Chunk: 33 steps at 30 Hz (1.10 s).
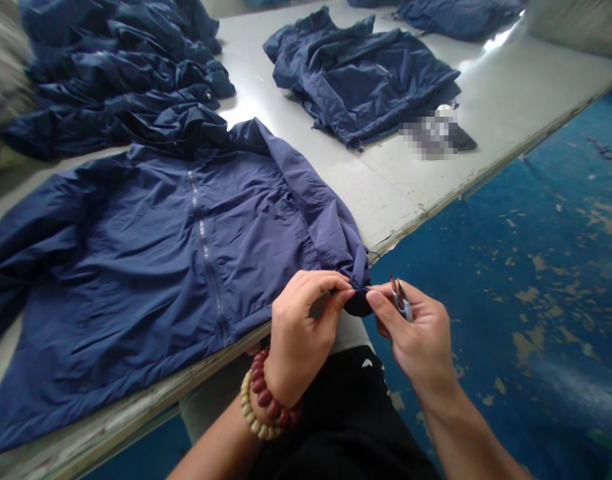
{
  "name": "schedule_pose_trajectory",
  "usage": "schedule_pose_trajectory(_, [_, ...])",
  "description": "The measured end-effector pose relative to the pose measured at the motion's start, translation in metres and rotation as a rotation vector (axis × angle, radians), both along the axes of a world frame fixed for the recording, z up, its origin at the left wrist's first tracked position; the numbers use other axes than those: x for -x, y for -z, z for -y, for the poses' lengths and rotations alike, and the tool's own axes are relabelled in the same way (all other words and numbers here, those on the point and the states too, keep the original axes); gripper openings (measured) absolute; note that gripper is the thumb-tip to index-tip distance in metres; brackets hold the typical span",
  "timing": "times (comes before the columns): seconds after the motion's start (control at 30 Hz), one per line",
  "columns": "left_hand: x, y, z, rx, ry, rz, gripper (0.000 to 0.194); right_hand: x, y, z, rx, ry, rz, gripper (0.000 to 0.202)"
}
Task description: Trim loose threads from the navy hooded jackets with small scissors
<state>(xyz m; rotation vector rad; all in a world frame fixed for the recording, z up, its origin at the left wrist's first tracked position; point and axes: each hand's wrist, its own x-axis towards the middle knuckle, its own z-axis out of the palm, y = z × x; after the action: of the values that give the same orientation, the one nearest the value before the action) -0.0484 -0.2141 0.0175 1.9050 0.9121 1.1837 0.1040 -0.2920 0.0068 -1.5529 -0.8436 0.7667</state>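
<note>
A navy blue jacket (256,233) with a front zipper (203,233) lies spread over the table's near edge. One sleeve (331,213) reaches toward me, and its end is between my two hands. My left hand (301,333) pinches the fabric at that sleeve end with thumb and fingertips. Right beside it, my right hand (421,327) is closed, its thumb and forefinger gripping the same sleeve end. Small thread snips (401,300) are tucked in that right hand, blades pointing up and away from the cloth. The fingertips hide the exact spot they hold.
A heap of navy garments (121,67) covers the table's far left. Another folded navy jacket (361,77) lies farther back, near a small dark item (463,137) that is partly blurred. The pale table (396,180) has a worn edge above a blue, chipped floor (551,267).
</note>
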Motion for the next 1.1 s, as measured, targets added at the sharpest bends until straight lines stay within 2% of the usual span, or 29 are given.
schedule_pose_trajectory(0.27, [-0.004, 0.014, -0.008, 0.179, 0.087, -0.054, 0.007, -0.003, -0.003, 0.005, 0.033, -0.028, 0.105, 0.034])
schedule_pose_trajectory(0.53, [-0.01, 0.021, -0.013, 0.281, 0.165, -0.105, 0.012, -0.009, -0.013, 0.025, -0.057, -0.089, 0.761, 0.024])
schedule_pose_trajectory(0.63, [-0.01, 0.024, -0.014, 0.285, 0.172, -0.126, 0.014, -0.014, -0.015, 0.029, -0.061, -0.095, 0.861, 0.021])
schedule_pose_trajectory(0.77, [-0.009, 0.026, -0.016, 0.226, 0.179, -0.16, 0.012, -0.024, -0.006, 0.033, -0.017, -0.013, 0.765, 0.02])
schedule_pose_trajectory(0.9, [-0.007, 0.027, -0.018, 0.056, 0.213, -0.212, 0.009, -0.031, 0.015, 0.04, 0.021, 0.083, 0.642, 0.023])
schedule_pose_trajectory(1.0, [-0.006, 0.027, -0.02, -0.145, 0.248, -0.298, 0.025, -0.031, 0.029, 0.045, -0.012, 0.119, 0.628, 0.023])
schedule_pose_trajectory(1.1, [-0.008, 0.029, -0.023, -0.28, 0.199, -0.382, 0.037, -0.03, 0.035, 0.045, -0.05, 0.151, 0.598, 0.023])
